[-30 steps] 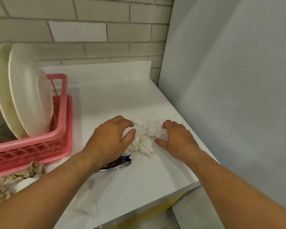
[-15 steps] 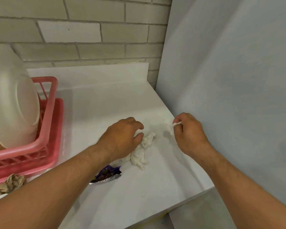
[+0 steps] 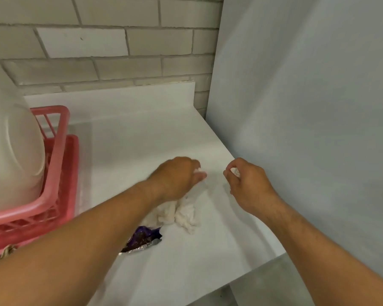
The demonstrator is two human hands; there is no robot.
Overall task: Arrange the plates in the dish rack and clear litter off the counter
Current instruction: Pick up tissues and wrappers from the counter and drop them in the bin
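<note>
White plates (image 3: 11, 155) stand upright in the pink dish rack (image 3: 58, 164) at the left of the white counter (image 3: 142, 133). My left hand (image 3: 175, 177) pinches a piece of white tissue at its fingertips, above a crumpled white tissue wad (image 3: 181, 212) lying on the counter. To its right, my right hand (image 3: 248, 184) pinches a small scrap of white tissue (image 3: 234, 172) between curled fingers, just above the counter. A purple foil wrapper (image 3: 142, 238) lies under my left forearm, partly hidden.
Crumpled brown paper (image 3: 2, 253) shows at the lower left below the rack. A grey panel wall (image 3: 307, 107) bounds the counter on the right; a brick wall (image 3: 97, 45) rises behind. The counter's front edge (image 3: 252, 272) drops to the floor.
Both hands went from hovering over the tissue pile to pinching pieces of it. The right hand lifted a scrap away to the right, and the view shifted so the rack sits farther left.
</note>
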